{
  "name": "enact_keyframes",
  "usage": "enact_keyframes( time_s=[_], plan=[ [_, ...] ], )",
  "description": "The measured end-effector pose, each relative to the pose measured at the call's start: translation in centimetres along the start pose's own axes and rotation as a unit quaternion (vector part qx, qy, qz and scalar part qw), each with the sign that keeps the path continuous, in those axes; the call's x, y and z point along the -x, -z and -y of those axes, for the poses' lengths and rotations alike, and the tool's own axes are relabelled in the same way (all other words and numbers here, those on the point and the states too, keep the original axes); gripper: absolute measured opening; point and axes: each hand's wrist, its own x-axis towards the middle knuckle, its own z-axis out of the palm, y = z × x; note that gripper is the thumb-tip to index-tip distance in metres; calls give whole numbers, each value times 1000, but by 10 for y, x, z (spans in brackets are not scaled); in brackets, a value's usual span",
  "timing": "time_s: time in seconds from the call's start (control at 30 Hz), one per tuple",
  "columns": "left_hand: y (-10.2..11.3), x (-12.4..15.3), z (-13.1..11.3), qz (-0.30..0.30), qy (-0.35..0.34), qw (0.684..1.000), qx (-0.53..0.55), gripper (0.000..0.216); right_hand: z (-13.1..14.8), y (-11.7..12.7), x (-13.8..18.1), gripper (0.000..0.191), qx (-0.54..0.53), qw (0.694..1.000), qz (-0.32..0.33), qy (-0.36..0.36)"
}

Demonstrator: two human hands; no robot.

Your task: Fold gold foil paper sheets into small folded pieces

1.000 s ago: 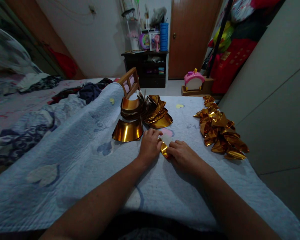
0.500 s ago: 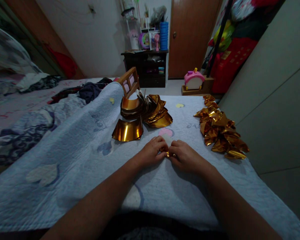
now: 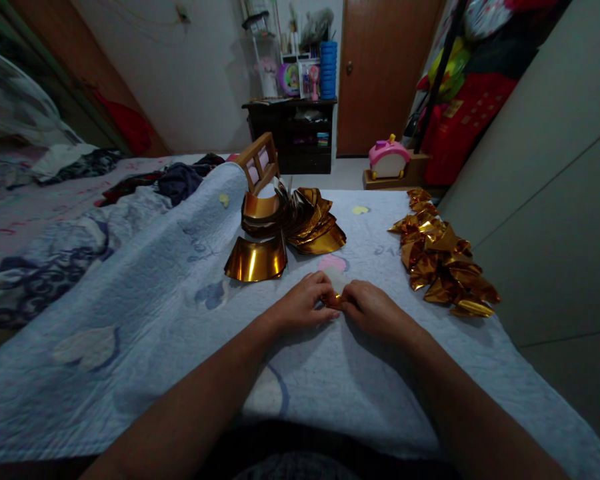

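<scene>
Between my hands, low over the blue quilted cover (image 3: 260, 347), is a small piece of gold foil paper (image 3: 336, 301) with a pale side facing up behind it. The fingers of my left hand (image 3: 307, 300) are closed on its left part. My right hand (image 3: 367, 303) pinches its right edge, and the fingertips hide much of it. Ahead and to the left lie curved gold foil sheets (image 3: 256, 260) and a fanned stack of gold foil (image 3: 320, 233). Over on the right is a pile of folded gold foil pieces (image 3: 437, 260).
A wooden chair back (image 3: 260, 160) stands at the far left edge of the covered surface. Beyond are a dark shelf (image 3: 290, 143), a pink toy (image 3: 389, 159) and a brown door (image 3: 385, 73). A pale cabinet (image 3: 555, 200) borders the right side.
My fingers have shifted slightly on the foil, and more of its gold and pale surface shows between them. The stacks and the folded pile stay where they were.
</scene>
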Motion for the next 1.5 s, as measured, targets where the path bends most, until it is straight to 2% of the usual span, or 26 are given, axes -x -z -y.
enact_keyframes(
  time_s=[0.37, 0.5, 0.67, 0.93, 1.5],
  plan=[
    [-4, -3, 0, -3, 19, 1000, -22, 13, 0, 8, 2, 11, -13, 999, 41, -27],
    [-4, -2, 0, -5, 23, 999, -24, 5, -2, 7, 0, 16, -8, 998, 54, -31],
    [-3, -2, 1, 1, 23, 1000, -11, 2, -2, 7, -1, 19, 9, 998, 56, -33],
    [-5, -3, -5, -3, 33, 998, -58, 12, 3, 8, -2, 26, 30, 996, 65, -59],
    [-18, 0, -4, -53, 37, 993, -101, 10, 13, 8, -2, 30, 93, 987, 57, -118]
  ],
)
